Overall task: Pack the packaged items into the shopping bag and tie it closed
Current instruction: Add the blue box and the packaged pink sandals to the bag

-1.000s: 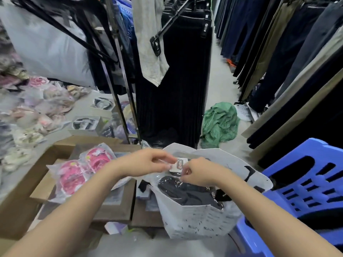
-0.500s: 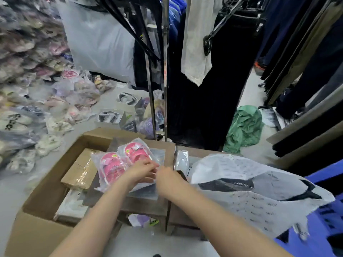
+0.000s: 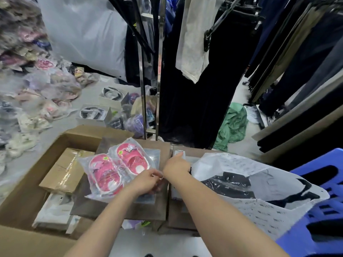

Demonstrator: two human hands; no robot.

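Observation:
A clear plastic pack of pink children's slippers lies on a cardboard flap. My left hand pinches the pack's near right edge. Just to the right, my right hand rests on a small white packaged item; its fingers curl away from me and are hidden. The white printed shopping bag lies slumped on its side at the right, mouth open towards my right wrist. A dark wrapped garment shows inside it.
A large open cardboard box at the left holds a taped brown parcel and white packs. A blue plastic chair is under the bag. Metal rack poles and hanging clothes stand behind. A green cloth lies on the floor.
My view swung left from the upright bag to the box. The bag has slumped onto the chair. Both hands left the bag; the left took the slipper pack's edge, the right moved onto the white item.

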